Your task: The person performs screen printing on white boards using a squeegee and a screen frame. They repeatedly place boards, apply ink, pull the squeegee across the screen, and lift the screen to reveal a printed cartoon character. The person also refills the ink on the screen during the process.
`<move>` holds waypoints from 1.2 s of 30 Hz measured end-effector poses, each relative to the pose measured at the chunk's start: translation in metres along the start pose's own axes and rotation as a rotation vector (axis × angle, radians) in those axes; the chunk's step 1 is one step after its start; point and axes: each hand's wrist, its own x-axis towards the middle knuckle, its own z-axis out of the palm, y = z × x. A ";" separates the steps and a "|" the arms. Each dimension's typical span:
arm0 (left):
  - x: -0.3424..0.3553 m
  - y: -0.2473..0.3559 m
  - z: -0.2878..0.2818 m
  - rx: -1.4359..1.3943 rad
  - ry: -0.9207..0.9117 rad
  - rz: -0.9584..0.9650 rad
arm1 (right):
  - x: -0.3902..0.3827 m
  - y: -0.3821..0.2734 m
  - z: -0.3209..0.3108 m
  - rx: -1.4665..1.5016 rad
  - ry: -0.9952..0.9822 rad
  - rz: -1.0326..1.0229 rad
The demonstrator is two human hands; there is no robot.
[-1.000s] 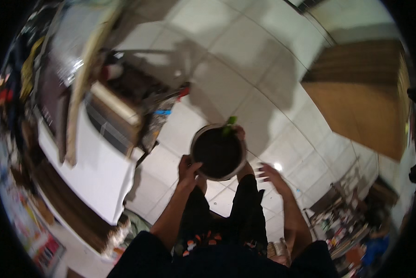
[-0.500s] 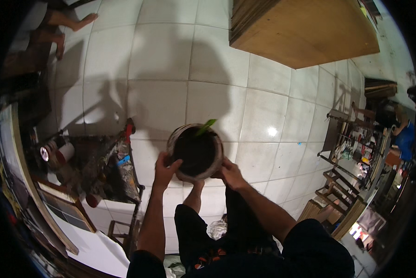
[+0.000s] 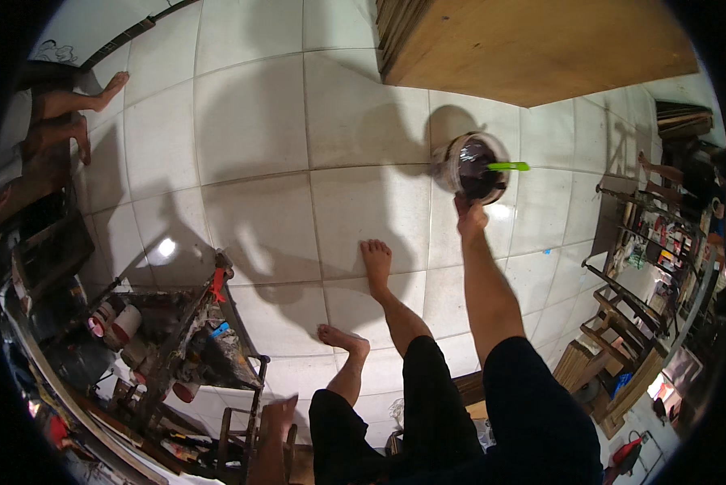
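Out ahead and to the right, my right hand (image 3: 470,217) grips the near side of a round, pale bucket (image 3: 445,168). Dark, shiny liquid (image 3: 476,160) lies inside it. A bright green handle (image 3: 510,166) sticks out over the bucket's right rim; the rest of that tool is hidden in the liquid. My left hand (image 3: 279,414) is low at my left side, away from the bucket and close to a dark metal rack. Its fingers are smeared by motion.
A large wooden panel stack (image 3: 532,48) stands ahead, beyond the bucket. Cluttered metal racks (image 3: 250,364) are at the left, with a cluttered shelf (image 3: 646,250) at the right. Another person's feet (image 3: 114,90) rest at far left. White tiles (image 3: 258,202) cover the floor.
The bucket went from between both hands in front of me to far ahead on the right, in my right hand alone. My left hand let go and dropped back left. Both feet now show.
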 end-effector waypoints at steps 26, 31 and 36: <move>-0.289 0.122 -0.022 -0.993 0.705 0.345 | -0.399 -0.074 0.317 -1.125 -0.764 -0.136; -0.321 0.050 -0.082 -1.000 1.462 0.130 | -0.744 -0.068 0.423 -0.664 -1.691 -1.257; -0.281 -0.126 -0.139 -0.989 1.815 -0.419 | -1.004 -0.027 0.377 -0.443 -2.616 -1.626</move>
